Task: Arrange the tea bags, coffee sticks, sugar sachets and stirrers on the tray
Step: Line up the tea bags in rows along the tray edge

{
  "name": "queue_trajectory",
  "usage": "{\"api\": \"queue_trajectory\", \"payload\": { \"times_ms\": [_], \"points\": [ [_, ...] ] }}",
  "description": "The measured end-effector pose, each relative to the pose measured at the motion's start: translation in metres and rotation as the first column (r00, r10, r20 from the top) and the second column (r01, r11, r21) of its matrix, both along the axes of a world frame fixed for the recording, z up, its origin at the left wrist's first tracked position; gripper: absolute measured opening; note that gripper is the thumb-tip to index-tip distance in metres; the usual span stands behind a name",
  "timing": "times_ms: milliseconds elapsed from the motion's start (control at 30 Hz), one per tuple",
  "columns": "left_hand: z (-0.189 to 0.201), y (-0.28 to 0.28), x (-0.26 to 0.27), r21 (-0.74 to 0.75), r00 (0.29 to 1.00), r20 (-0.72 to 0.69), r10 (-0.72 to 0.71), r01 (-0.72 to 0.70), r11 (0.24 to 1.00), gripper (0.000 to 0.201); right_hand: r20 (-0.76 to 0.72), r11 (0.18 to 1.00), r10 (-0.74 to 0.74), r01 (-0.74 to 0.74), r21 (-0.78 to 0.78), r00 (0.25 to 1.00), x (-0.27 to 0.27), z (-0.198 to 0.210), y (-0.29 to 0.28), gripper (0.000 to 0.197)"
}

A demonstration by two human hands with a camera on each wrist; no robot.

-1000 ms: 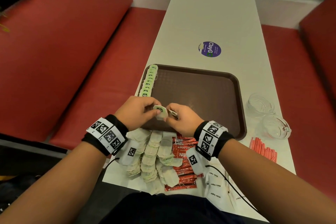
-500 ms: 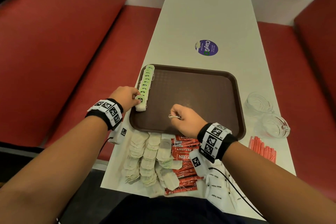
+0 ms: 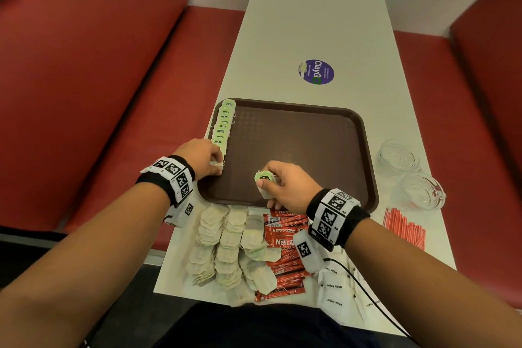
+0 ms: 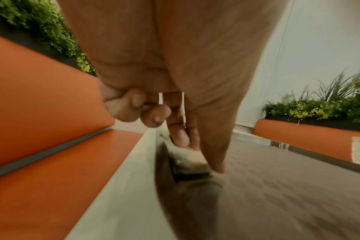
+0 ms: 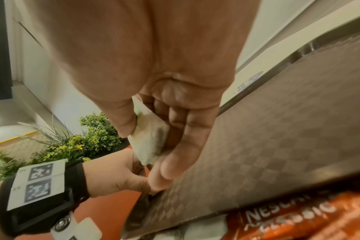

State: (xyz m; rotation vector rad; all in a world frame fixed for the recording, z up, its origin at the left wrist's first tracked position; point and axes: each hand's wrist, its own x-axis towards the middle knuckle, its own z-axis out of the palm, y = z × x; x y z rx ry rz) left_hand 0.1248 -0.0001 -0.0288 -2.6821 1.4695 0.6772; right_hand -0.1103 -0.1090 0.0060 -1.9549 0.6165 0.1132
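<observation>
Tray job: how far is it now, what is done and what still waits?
Early stage. Done: one row of tea bags along the tray left edge. In hand: the left hand presses a bag at the row's near end; the right hand pinches another tea bag. Left: loose tea bags, coffee sticks, sugar sachets, stirrers.

Both forearms are bare, with no sleeves seen. A black fabric wristband (image 3: 166,181) is worn on the left wrist, wrapped by a white strip printed with square black-and-white coded markers. A small white tag bearing one more marker (image 3: 188,209) is hung below it. The same kind of black fabric band with a white marker strip (image 3: 334,216) is worn on the right wrist, and a white block with a marker (image 3: 304,250) is fixed beneath it. A thin black cable (image 3: 364,288) is led from that block back along the right forearm. Dark clothing (image 3: 254,328) is seen at the bottom of the head view. In the right wrist view a black frame and a round metal stud (image 5: 62,224) are seen on the left band.
</observation>
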Motion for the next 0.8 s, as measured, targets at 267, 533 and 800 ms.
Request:
{"api": "queue_trajectory", "payload": {
  "times_ms": [267, 533, 800],
  "points": [
    [0.054, 0.010, -0.054, -0.466, 0.919, -0.311, -0.242, 0.075, 0.882, 0.017, 0.023, 1.000, 0.002, -0.002, -0.017, 1.000, 0.004, 0.004, 0.003, 0.013],
    [0.058, 0.018, -0.056, -0.556, 0.922, -0.301, -0.242, 0.036, 0.830, 0.001, 0.038, 0.995, 0.050, -0.047, -0.091, 0.998, 0.009, -0.003, 0.009, 0.028],
    [0.048, 0.028, -0.006, -0.312, 0.991, -0.135, -0.003, -0.040, 0.949, 0.004, -0.190, 0.900, 0.353, -0.388, -0.199, 0.916, -0.006, -0.011, 0.014, 0.040]
  ]
}}
